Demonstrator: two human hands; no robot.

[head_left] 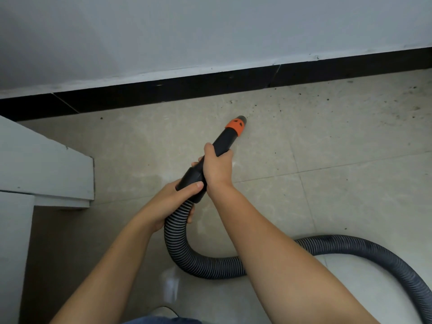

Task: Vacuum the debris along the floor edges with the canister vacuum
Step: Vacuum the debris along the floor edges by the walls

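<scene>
Both forearms lead to the wand (224, 141), gripped by the right hand (217, 169) and at its cuff by the left hand (173, 202); its nozzle (238, 123) is best swept low toward debris (327, 99) by the skirting (187, 87).

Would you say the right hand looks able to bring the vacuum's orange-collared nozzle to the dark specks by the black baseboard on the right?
Probably yes: the right hand grips the black wand, and bare tile floor lies between the nozzle and the specks.
</scene>
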